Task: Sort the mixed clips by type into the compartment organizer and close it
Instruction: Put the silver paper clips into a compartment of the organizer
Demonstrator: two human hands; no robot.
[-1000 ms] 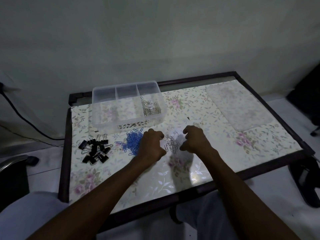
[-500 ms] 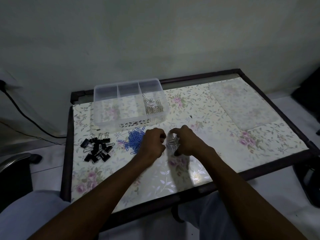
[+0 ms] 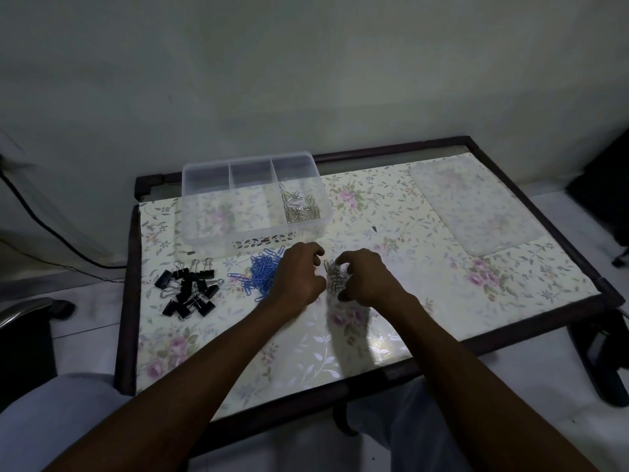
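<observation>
Silver paper clips [image 3: 335, 279] bunched on worktop [image 3: 425, 267], left hand [image 3: 299, 277] and right hand [image 3: 366, 279] curled round, gathering. Next, likely: lift into organizer [image 3: 255, 233] right compartment.

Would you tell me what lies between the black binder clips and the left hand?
In the head view, the pile of blue paper clips lies between the black binder clips and the left hand.
</observation>
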